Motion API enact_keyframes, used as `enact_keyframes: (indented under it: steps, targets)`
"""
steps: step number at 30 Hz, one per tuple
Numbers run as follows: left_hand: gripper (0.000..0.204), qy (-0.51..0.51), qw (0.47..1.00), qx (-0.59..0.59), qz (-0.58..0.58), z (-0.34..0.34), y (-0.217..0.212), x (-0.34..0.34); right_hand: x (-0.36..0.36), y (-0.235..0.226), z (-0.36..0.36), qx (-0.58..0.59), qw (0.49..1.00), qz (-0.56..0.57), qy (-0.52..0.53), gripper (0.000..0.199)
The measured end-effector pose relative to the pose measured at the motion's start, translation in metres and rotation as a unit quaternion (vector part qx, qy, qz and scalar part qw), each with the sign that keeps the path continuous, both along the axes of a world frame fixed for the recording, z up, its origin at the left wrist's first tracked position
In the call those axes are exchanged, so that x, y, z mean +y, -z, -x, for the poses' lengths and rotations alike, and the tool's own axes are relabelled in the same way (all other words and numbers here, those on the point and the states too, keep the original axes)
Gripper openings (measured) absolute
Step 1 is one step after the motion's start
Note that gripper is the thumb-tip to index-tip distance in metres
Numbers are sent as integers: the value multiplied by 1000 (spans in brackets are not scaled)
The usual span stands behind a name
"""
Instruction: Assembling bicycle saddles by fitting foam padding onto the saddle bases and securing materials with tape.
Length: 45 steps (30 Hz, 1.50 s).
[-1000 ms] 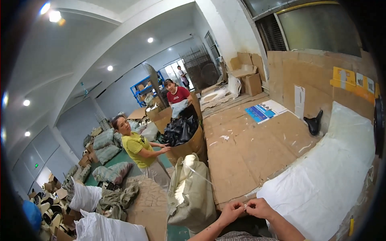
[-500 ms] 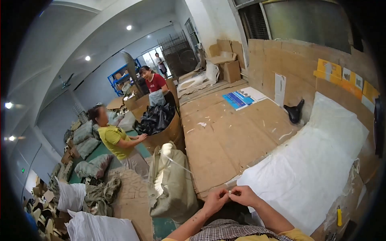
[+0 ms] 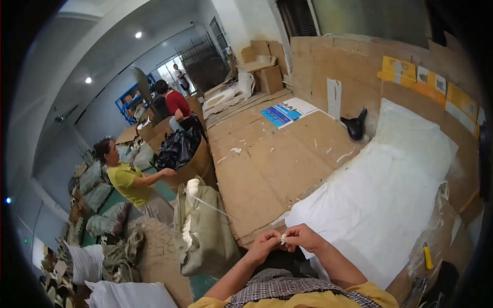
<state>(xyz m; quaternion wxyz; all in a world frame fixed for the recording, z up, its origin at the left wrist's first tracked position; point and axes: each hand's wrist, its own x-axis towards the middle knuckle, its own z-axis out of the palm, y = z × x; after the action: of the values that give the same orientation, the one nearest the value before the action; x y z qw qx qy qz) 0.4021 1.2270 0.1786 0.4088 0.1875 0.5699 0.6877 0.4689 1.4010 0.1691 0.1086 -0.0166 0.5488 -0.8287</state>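
Observation:
My left hand (image 3: 264,243) and my right hand (image 3: 304,239) meet in front of my body, fingertips pinched together. Between them is a small white scrap (image 3: 283,238), too small to name. Below the hands a dark shape (image 3: 277,260) lies against my lap, mostly hidden, and I cannot tell its kind. A white sheet (image 3: 367,197) covers the table side beside my right forearm. To the left of my hands stands an olive woven sack (image 3: 209,231) with pale foam-like pieces (image 3: 190,210) showing at its opening.
Ahead stretches a cardboard-covered table (image 3: 272,164) with scattered scraps. A black bicycle saddle (image 3: 355,126) rests against the cardboard wall. A yellow-handled tool (image 3: 428,256) lies at right. Two people, in yellow (image 3: 128,179) and red (image 3: 177,103), stand by a bin of black pieces (image 3: 178,149).
My view has swung slightly right. The white scrap shows more between my fingers. The person in red has turned away and bent forward.

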Motion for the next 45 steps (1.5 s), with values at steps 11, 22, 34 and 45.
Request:
enact_keyframes:
  steps: [11,22,34,45]
  targets:
    - [18,-24,764,523,377,27,-31,6,23,-37,5,33,990,51,125,12]
    - [14,-79,900,401,151,4,-65,38,11,-32,-1,141,924,-286,210,19]
    - [15,-22,840,513,174,-5,-57,25,-3,-45,-16,230,798,-503,239,15]
    - [14,-26,830,538,142,9,-56,27,-5,-42,5,253,775,-523,248,16]
